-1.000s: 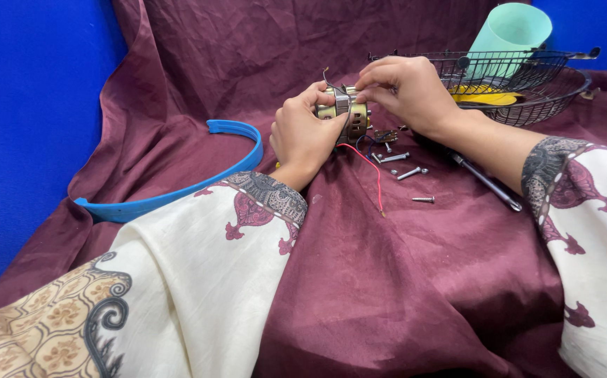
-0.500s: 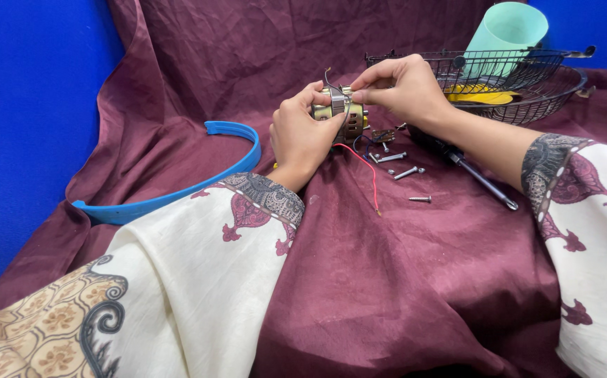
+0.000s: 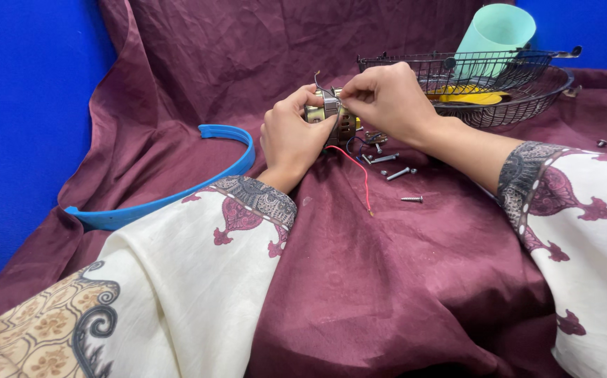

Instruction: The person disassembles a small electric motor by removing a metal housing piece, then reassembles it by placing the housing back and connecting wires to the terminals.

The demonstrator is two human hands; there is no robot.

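My left hand grips a small brass-coloured electric motor just above the maroon cloth. My right hand comes from the right and pinches something thin at the motor's top, where dark wires stick up. A red wire hangs from the motor and trails down over the cloth. Several loose screws lie on the cloth under and to the right of my hands.
A curved blue plastic ring piece lies on the cloth at the left. A black wire basket at the back right holds a yellow part and a pale green plastic cone. Blue walls stand behind and at the left.
Both hands have stayed at the motor with only slight finger movement. The view has shifted a little.
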